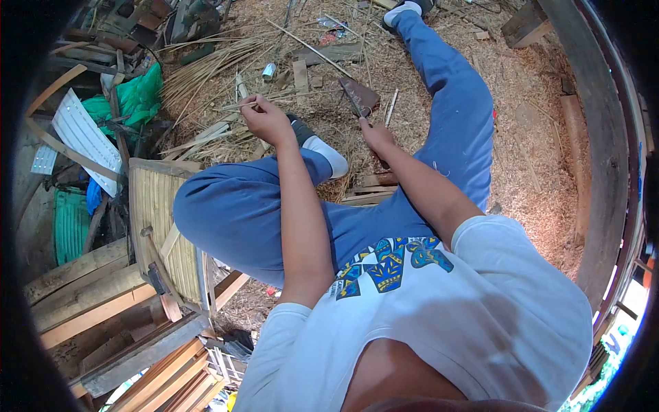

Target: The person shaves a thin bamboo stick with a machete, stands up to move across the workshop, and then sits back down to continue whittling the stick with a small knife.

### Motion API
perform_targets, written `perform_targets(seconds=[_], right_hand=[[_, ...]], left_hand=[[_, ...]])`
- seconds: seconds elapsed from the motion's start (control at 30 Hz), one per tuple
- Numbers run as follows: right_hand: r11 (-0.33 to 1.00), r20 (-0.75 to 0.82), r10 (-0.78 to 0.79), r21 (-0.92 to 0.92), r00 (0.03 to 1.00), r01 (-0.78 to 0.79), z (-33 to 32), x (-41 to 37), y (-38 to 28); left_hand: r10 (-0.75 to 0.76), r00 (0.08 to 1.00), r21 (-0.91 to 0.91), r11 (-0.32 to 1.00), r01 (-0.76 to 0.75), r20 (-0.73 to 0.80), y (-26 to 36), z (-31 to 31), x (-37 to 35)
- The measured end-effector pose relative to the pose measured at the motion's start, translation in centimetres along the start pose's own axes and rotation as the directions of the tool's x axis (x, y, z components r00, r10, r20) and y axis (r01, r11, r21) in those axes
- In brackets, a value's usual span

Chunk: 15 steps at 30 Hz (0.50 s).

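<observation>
My left hand (266, 121) is closed around a thin light strip of wood or bamboo (232, 108), whose end points to the left. In my right hand (377, 137) is the handle of a dark, wide-bladed knife (354, 97), its blade angled up and to the left over the ground. Beside the blade lies a brown block (368, 103). Below my left hand is my bent leg's foot in a dark shoe and white sock (326, 155). The two hands are apart.
A bundle of thin strips (209, 69) lies at the upper left, near a green sheet (137, 96). A silver can (269, 71) rests on the shavings. A hammer (158, 257) leans on a slatted wooden panel (154, 199). At right runs a dark curved beam (607, 137).
</observation>
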State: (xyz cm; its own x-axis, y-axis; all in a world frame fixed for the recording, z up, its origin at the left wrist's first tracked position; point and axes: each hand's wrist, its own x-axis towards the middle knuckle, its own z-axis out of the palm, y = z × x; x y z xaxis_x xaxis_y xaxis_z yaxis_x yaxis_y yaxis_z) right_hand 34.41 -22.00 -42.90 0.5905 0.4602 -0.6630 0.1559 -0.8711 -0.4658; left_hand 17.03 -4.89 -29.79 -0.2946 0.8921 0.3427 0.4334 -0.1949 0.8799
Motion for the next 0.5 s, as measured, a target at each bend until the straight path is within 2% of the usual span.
perform_targets(seconds=[0.03,0.2,0.33,0.43,0.5], right_hand=[[1.0,-0.038,-0.004,-0.019,0.999,0.003,-0.1,-0.4,-0.6],[0.956,0.038,-0.282,-0.077,0.959,0.284,-1.4,-2.3,-3.7],[0.855,0.006,-0.519,-0.01,0.855,0.519,-2.4,-5.8,-7.6],[0.807,-0.021,-0.587,0.068,0.809,0.587,-3.8,-8.4,-9.3],[0.83,-0.044,-0.543,0.124,0.838,0.544,-1.9,-6.1,-7.6]], left_hand=[[0.01,1.0,0.014,1.0,-0.01,0.005,-0.2,0.2,0.0],[0.09,0.995,0.063,0.994,-0.093,0.045,0.6,0.4,-0.1],[0.188,0.981,0.062,0.98,-0.191,0.051,2.6,0.5,-0.9],[0.222,0.971,0.01,0.975,-0.224,0.083,4.5,0.5,-1.5],[0.213,0.969,-0.036,0.977,-0.21,0.124,5.7,0.3,-2.0]])
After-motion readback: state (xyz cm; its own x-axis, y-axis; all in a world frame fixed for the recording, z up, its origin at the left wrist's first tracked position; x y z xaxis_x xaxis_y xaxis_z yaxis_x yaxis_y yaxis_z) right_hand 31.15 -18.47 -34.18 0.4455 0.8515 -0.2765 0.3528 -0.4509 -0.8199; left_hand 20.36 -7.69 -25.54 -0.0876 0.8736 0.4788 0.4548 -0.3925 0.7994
